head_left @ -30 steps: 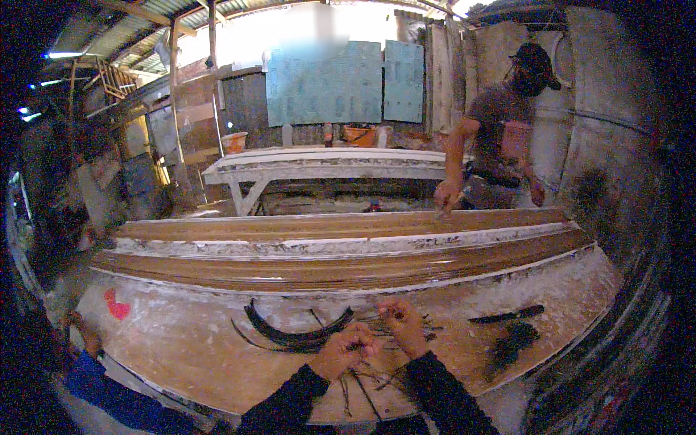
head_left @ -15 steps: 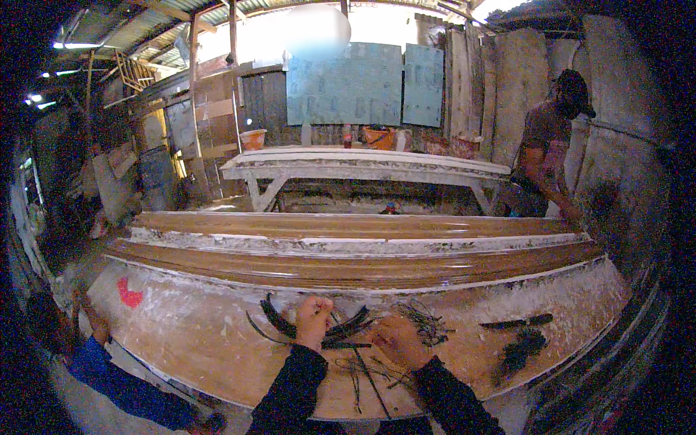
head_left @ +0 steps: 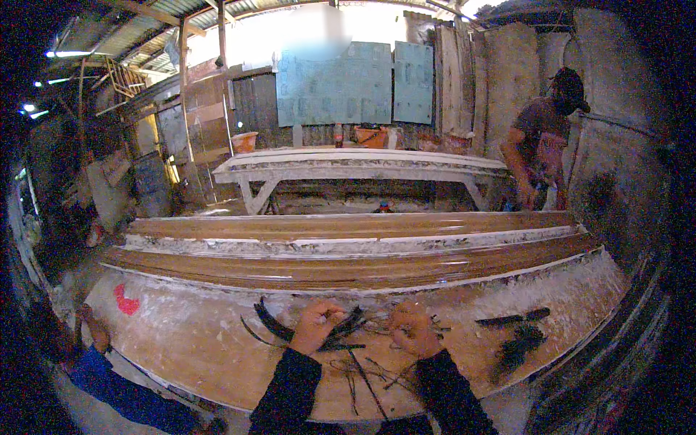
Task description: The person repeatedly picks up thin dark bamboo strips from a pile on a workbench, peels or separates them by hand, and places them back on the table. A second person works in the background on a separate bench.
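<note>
Right hand (head_left: 413, 329) shifted away from the worktop's (head_left: 196, 348) near edge, onto thin black strands (head_left: 438, 329). Left hand (head_left: 316, 326) over curved black strips (head_left: 271, 319), mid-worktop. Both curled; cannot tell whether clamped on anything.

Wkshp w/ white bench (head_left: 312, 174), corr. roof (head_left: 123, 36)

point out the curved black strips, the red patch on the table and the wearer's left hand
Curved black strips (head_left: 272, 323): head view, left part of the bundle.
Red patch (head_left: 126, 301): head view, near its middle.
Wearer's left hand (head_left: 316, 326): head view, back of the hand.
</note>
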`<control>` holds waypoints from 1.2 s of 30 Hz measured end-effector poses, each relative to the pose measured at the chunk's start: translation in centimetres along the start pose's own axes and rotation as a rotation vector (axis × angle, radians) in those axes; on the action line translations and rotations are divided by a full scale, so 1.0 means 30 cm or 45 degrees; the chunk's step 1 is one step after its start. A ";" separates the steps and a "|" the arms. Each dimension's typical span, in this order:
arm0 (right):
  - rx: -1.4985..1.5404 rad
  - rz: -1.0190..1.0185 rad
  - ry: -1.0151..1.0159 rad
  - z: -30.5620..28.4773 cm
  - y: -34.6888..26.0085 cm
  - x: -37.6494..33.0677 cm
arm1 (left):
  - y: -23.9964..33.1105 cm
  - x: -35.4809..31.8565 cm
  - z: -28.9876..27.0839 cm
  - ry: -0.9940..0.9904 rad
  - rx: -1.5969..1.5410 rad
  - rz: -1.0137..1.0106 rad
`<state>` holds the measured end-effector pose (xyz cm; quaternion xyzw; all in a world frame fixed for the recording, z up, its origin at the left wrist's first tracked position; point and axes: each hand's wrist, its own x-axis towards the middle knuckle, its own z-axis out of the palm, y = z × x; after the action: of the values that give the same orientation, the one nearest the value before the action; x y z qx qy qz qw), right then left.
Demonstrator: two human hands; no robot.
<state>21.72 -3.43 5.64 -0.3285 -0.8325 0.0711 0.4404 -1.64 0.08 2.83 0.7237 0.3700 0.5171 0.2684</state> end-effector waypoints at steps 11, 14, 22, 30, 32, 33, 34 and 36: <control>-0.528 0.130 0.378 -0.050 0.026 -0.011 | -0.022 -0.044 -0.021 -0.497 0.971 -0.237; -0.368 0.223 0.368 -0.023 0.012 -0.005 | -0.021 -0.049 -0.024 -0.511 0.916 -0.231; -0.122 0.261 0.331 0.007 0.021 -0.014 | -0.074 -0.010 -0.024 -0.267 0.801 -0.089; 0.658 0.606 -0.111 0.039 0.027 -0.038 | 0.008 -0.017 -0.023 0.074 0.603 0.085; 0.849 0.591 -0.247 0.038 0.028 -0.033 | 0.022 -0.015 -0.019 0.109 0.643 0.096; 0.836 0.671 -0.207 0.033 0.029 -0.031 | 0.025 -0.011 -0.020 0.142 0.617 0.095; 0.822 0.750 -0.167 0.024 0.033 -0.029 | 0.026 -0.006 -0.024 0.176 0.591 0.094; 0.703 0.863 -0.144 -0.001 0.045 -0.025 | 0.028 0.000 -0.033 0.247 0.537 0.054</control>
<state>22.70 -2.85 4.58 -0.4489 -0.6503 0.4492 0.4170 -2.36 -0.42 3.79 0.7181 0.4787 0.5011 0.0636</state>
